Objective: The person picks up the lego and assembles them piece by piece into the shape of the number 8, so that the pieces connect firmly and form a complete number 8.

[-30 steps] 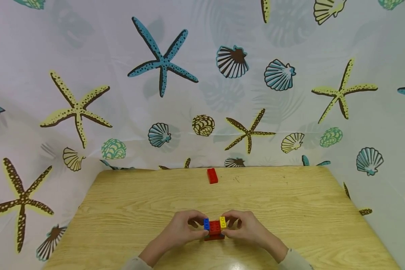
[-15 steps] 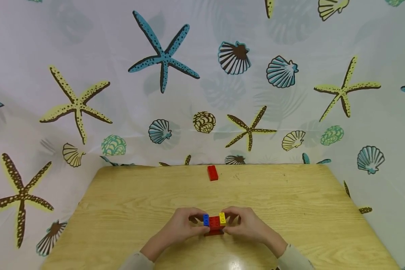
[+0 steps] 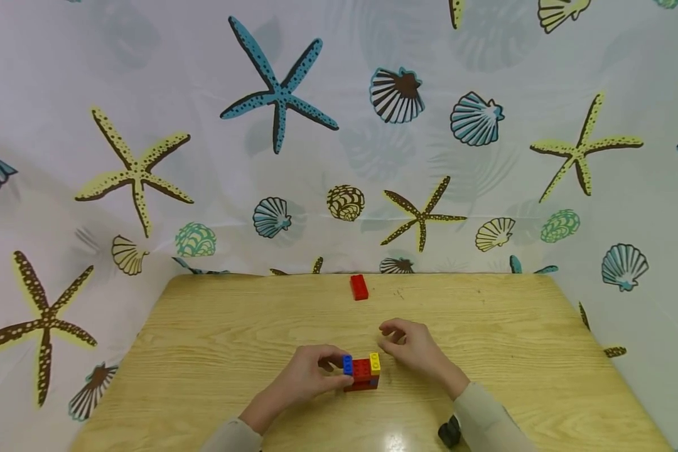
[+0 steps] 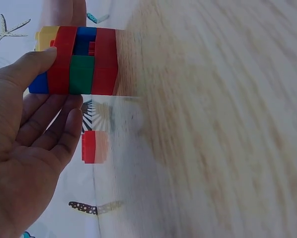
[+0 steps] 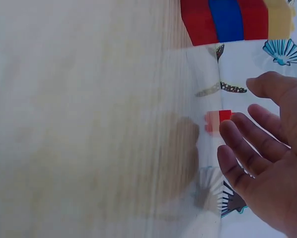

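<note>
Left hand (image 3: 311,375) grips brick stack (image 3: 361,374) near front of surface (image 3: 231,339). Right hand (image 3: 409,344) loose, empty, just beside stack. Lone red brick (image 3: 358,287) near far edge; bare wood between. Patterned curtain (image 3: 339,125) behind.

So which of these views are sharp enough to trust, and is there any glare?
Head view: sharp, with a glare spot on the table near its front edge. Left wrist view: the brick stack and left hand are fairly crisp, the tabletop smeared. Right wrist view: blurred throughout, the loose red brick just a smudge.
</note>
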`<move>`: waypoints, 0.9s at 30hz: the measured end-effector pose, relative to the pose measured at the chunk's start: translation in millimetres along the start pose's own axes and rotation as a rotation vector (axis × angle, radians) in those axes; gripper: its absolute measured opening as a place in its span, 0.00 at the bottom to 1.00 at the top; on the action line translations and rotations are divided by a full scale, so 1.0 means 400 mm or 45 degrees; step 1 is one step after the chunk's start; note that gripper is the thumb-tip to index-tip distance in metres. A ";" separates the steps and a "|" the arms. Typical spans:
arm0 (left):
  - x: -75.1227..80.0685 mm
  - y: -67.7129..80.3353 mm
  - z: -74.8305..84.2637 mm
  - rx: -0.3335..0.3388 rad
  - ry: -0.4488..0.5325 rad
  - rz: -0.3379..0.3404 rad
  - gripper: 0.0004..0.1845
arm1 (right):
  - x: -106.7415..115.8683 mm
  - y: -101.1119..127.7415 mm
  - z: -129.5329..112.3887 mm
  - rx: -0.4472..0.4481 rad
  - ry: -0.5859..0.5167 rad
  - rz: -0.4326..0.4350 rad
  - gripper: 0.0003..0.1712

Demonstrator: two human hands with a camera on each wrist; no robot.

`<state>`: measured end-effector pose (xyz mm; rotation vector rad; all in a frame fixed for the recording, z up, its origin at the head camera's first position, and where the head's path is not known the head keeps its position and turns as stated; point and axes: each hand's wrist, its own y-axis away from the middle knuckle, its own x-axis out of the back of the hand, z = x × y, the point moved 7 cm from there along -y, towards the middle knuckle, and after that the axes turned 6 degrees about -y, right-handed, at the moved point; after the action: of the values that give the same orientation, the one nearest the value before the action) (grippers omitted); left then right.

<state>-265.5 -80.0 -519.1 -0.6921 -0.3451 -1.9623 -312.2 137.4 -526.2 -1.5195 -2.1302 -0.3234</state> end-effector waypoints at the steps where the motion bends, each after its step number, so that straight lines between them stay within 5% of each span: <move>1: 0.000 0.000 0.000 0.001 0.002 -0.002 0.18 | 0.003 -0.010 0.006 -0.017 -0.002 0.027 0.18; 27: 0.003 -0.002 -0.007 0.022 0.006 -0.037 0.20 | -0.009 -0.211 0.042 -0.141 0.016 0.236 0.26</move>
<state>-267.3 -81.8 -520.6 -0.6747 -0.3701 -1.9858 -394.5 112.7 -534.7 -1.7577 -1.9721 -0.3889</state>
